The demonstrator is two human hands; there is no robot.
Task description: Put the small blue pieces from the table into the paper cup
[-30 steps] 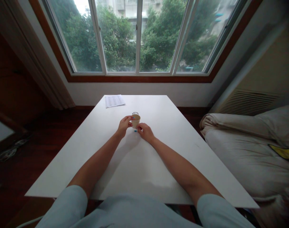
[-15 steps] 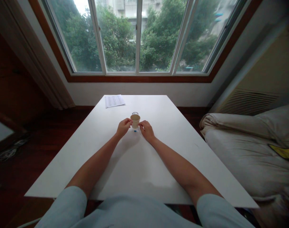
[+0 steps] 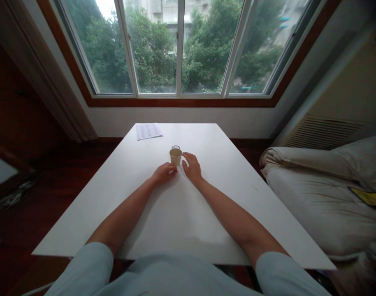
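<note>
A beige paper cup stands upright in the middle of the table, its open top facing up. Just in front of it, my left hand rests low with its fingers drawn together over the spot where a small blue object lay. That object is now hidden, so what the fingertips hold does not show. My right hand is to the right of the cup, thumb and fingers apart; its fingertips are close to the rim, and I cannot tell if they touch. A thin ring-shaped item lies right behind the cup, partly covered by it.
The white table reaches toward the window. Printed paper sheets lie at its far left corner. To the right is a couch or bed with pale bedding. A curtain hangs at the left.
My left hand has left the cup's side and come down in front of it, covering the small blue object. My right hand's fingers have spread and lifted alongside the cup.
</note>
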